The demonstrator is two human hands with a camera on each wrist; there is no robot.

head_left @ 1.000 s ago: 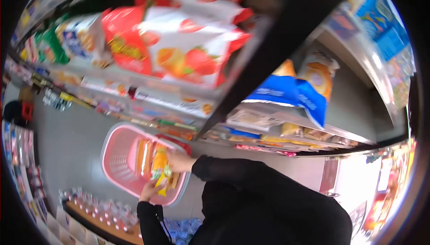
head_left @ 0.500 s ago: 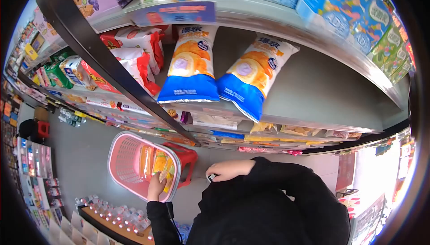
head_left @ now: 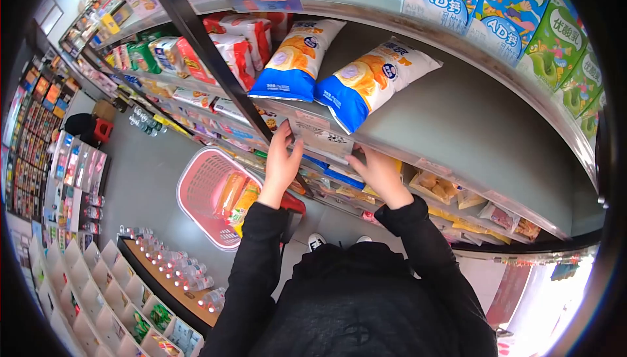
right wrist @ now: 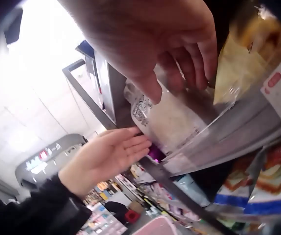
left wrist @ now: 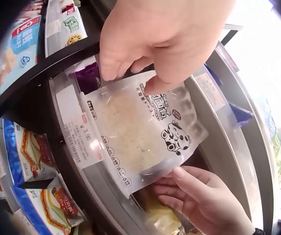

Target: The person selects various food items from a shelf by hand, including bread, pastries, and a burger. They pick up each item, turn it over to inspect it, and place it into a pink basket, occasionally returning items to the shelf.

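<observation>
Between left grip (head_left: pixel 281 166) and right grip (head_left: pixel 381 173) | flat packet (left wrist: pixel 127 129) | translucent printed plastic

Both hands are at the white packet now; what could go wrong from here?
The white packet could slip: neither the left hand nor the right hand looks firmly closed on it. The yellow packet near the right hand might get dragged along. Above, one snack bag pokes a corner over its shelf edge and could be knocked down.
</observation>
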